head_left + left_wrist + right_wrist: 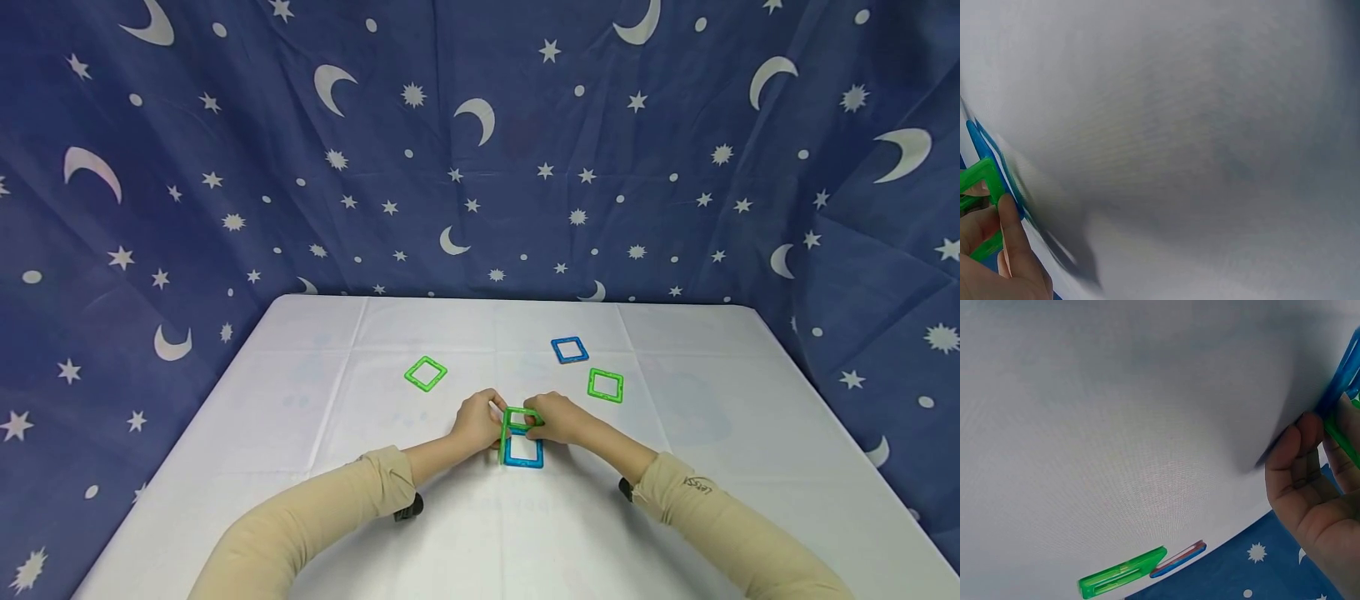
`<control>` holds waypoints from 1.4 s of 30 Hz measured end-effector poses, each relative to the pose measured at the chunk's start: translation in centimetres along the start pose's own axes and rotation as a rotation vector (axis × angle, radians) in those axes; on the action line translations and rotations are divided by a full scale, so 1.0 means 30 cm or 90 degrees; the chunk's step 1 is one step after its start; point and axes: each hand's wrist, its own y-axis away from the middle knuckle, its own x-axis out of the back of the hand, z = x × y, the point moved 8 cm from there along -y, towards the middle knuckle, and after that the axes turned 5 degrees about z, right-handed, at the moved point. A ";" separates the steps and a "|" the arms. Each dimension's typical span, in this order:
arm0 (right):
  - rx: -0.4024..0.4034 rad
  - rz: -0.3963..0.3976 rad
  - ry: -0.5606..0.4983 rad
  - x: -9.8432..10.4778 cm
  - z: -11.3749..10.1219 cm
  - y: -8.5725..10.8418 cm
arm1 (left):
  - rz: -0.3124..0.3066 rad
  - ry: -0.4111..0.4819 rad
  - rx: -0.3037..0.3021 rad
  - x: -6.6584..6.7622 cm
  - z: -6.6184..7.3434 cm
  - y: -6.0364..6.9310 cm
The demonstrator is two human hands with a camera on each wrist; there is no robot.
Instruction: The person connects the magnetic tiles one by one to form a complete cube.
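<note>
Between the two hands in the head view is a small group of square frames: a blue one (pixel 524 463) low on the white cloth, a green one standing upright at its left (pixel 502 446) and another green one (pixel 522 409) behind. The left hand (pixel 477 422) pinches the group at its left; in the left wrist view the fingers (pixel 1015 240) lie against green and blue edges. From the right, the right hand (pixel 558 418) grips a green frame (pixel 1341 439), its thumb and fingers curled around it. The fingers partly hide how the pieces join.
A loose green square frame (pixel 426 374) lies at the back left of the table (pixel 315 417). At the back right lie a blue frame (pixel 570 350) and a green frame (pixel 605 386). A dark blue curtain (pixel 525 142) with moons and stars hangs behind the table.
</note>
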 end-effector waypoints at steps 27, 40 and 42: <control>-0.026 -0.008 -0.062 -0.004 0.033 -0.001 | -0.052 0.122 0.097 -0.022 -0.058 -0.001; -0.006 -0.001 -0.078 -0.002 0.037 0.006 | -0.044 0.120 0.103 -0.021 -0.054 0.004; 0.014 0.005 -0.078 0.004 0.029 0.012 | -0.042 0.122 0.103 -0.020 -0.055 0.003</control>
